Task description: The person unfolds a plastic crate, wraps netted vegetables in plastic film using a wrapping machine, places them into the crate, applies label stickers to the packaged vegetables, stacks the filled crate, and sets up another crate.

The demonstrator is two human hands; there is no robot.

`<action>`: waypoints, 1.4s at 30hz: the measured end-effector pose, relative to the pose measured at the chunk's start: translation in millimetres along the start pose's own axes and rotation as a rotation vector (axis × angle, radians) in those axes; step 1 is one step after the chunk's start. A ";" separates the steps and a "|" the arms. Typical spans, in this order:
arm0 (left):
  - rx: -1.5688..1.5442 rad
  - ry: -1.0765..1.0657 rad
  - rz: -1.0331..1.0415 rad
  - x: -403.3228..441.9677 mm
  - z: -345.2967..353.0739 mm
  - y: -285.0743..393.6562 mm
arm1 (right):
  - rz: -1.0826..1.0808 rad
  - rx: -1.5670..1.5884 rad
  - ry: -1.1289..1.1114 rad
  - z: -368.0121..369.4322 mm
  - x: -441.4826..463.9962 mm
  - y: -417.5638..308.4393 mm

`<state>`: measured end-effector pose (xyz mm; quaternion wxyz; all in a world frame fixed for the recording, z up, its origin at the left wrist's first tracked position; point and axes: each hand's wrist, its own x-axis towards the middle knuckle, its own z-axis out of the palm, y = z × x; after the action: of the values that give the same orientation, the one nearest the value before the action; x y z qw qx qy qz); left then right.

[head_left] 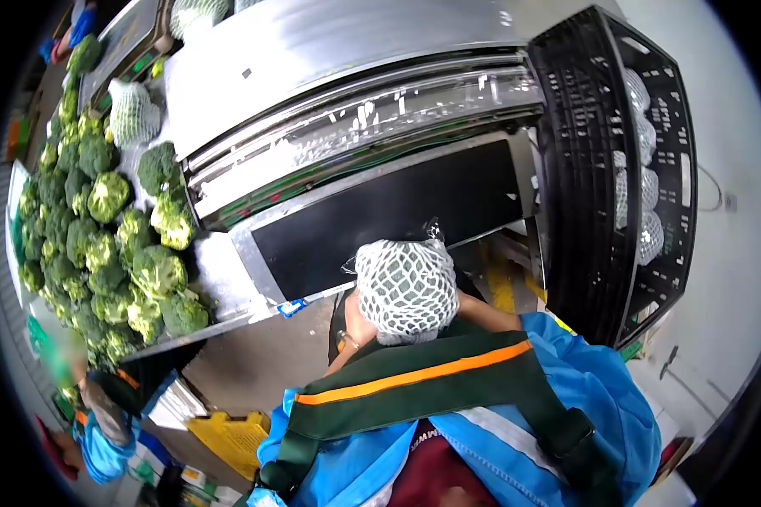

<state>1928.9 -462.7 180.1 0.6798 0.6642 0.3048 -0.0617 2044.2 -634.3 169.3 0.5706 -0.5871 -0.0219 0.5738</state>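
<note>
In front of my chest is a rounded bundle in white foam netting (406, 291), with clear plastic film sticking out at its upper edge. Dark green shows through the mesh, like a broccoli head. My left hand (359, 319) is closed against the bundle's left side, its fingertips hidden behind. From the right, my right hand (467, 306) grips the bundle's other side; most of it is hidden by the netting. Just beyond the bundle lies the black flat panel (389, 215) of a wrapping machine, with a roll of clear film (372, 118) above it.
Bare broccoli heads (101, 245) are piled on the metal table at left, beside a netted one (134, 114). At right a black crate (579, 169) stands tilted, with several wrapped bundles (649, 237) inside. A co-worker in blue (106, 439) is at lower left, near a yellow crate (228, 439).
</note>
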 end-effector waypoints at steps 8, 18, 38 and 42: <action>-1.043 -0.632 0.415 45.7 52.4 114.1 | -0.230 1.113 -0.353 -2.8 -101.1 -124.2; 0.413 -0.499 0.891 65.9 77.1 265.9 | -1.006 0.672 0.664 -175.5 -267.0 -176.6; 0.686 1.212 0.087 231.5 -374.1 151.6 | 0.003 -0.125 1.427 -373.0 -165.8 -43.3; 0.543 1.384 -0.044 295.5 -409.8 151.7 | 0.040 -0.202 1.451 -364.4 -165.4 -70.4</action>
<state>2105.2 34.3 192.7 0.1427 0.6896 0.6507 0.2841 2286.8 -957.4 212.7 0.3740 -0.8694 0.3196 0.0459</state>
